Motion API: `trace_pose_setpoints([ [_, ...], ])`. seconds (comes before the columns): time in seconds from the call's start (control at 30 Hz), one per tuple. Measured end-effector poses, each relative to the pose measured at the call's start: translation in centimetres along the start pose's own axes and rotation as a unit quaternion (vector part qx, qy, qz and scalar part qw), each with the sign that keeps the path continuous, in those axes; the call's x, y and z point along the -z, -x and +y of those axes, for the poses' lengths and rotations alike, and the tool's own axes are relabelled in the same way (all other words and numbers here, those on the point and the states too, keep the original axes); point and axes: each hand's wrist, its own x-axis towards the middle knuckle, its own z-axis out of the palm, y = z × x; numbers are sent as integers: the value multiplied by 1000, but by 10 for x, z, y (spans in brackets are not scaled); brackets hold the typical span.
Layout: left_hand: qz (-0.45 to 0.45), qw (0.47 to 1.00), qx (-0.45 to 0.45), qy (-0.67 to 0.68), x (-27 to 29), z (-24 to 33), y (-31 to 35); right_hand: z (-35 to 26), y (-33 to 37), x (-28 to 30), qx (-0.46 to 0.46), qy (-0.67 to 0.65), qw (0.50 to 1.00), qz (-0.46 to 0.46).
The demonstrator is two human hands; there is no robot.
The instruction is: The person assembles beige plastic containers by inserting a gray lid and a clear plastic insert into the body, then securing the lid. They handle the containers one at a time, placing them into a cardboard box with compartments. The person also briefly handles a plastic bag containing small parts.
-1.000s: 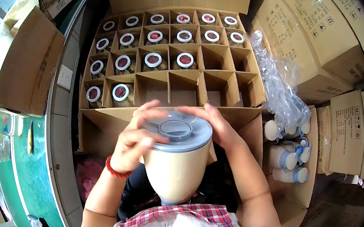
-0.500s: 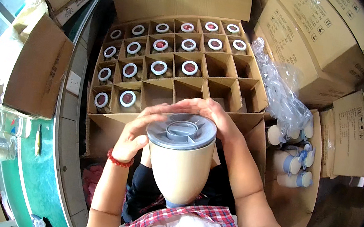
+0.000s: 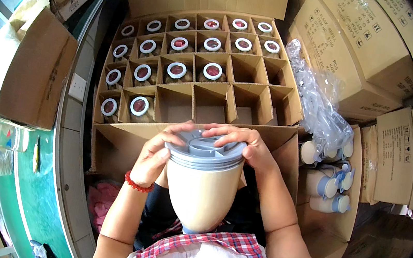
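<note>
A cream, tapering jug body (image 3: pixel 200 193) stands in front of my chest, narrow end down, against my checked apron. At its wide upper end sits a round grey screw base (image 3: pixel 204 152), with ribbed rings around its side and a recessed middle. My left hand (image 3: pixel 159 150) grips the left edge of this base, thumb on the near side and fingers on the far rim. My right hand (image 3: pixel 246 143) holds its right side, fingers reaching over the top and thumb at the edge. The jug's lowest part is hidden by my apron.
Beyond my hands, a divided carton (image 3: pixel 197 120) holds several white-ringed glass liners (image 3: pixel 139 105) in its cells. A box at right holds several cream jugs (image 3: pixel 329 203) under clear plastic bags (image 3: pixel 320 99). Stacked cartons (image 3: pixel 351 59) stand behind; a green-topped table (image 3: pixel 51 197) is at left.
My right hand's fingers have moved from the far rim onto the grey base's top. More of the ribbed side now shows. My left hand has shifted slightly around the left edge.
</note>
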Motion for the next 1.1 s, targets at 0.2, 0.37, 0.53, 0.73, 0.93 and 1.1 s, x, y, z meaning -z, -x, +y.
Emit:
trace_pose_setpoints([
  [0.2, 7, 1000, -2, 3, 1, -9, 1, 1, 7, 0, 4, 23, 1000, 4],
  [0.37, -4, 999, 16, 48, 19, -21, 10, -65, 1, -47, -37, 302, 953, 0],
  [0.53, 54, 970, -28, -235, -15, 30, -14, -19, -11, 12, -114, -63, 985, 114],
  [0.73, -73, 821, -98, -558, -89, 74, -27, 38, -37, -9, -254, -435, 864, -12],
  [0.93, 116, 989, 40, 83, 23, -13, 23, -81, 27, -47, -131, 302, 942, 60],
  [1.1, 131, 982, 9, -139, -13, 30, -4, -44, 6, -3, -165, 165, 946, 224],
])
